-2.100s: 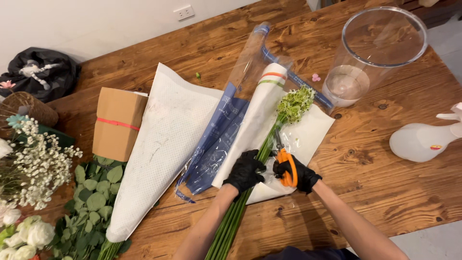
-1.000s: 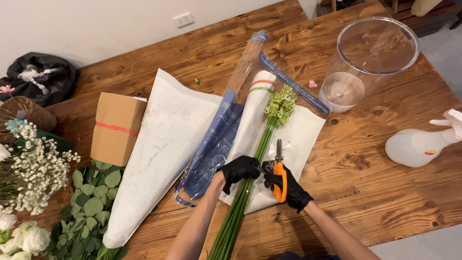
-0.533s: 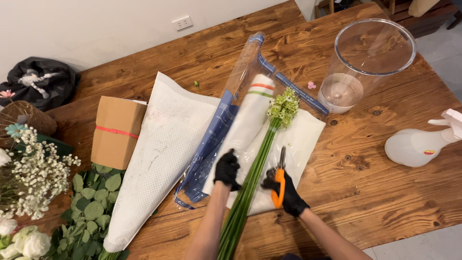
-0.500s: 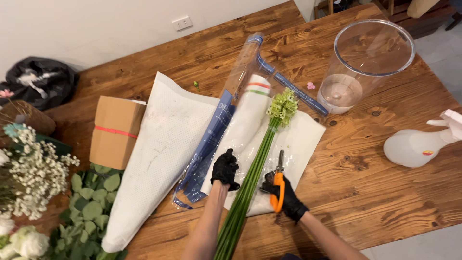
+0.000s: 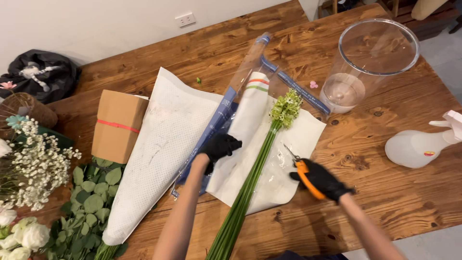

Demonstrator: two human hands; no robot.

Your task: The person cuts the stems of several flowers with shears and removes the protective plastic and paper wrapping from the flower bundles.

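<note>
Nearest, a bundle of long green stems lies on white wrapping paper, its pale green flower head pointing away. The gloved right hand is closed around orange-handled shears, well right of the stems. The gloved left hand, fingers loosely curled and holding nothing, rests on the clear blue-printed sleeve just left of the stems. Left: a brown cardboard box with a red stripe. Beyond: a clear plastic vase; right, a white spray bottle.
</note>
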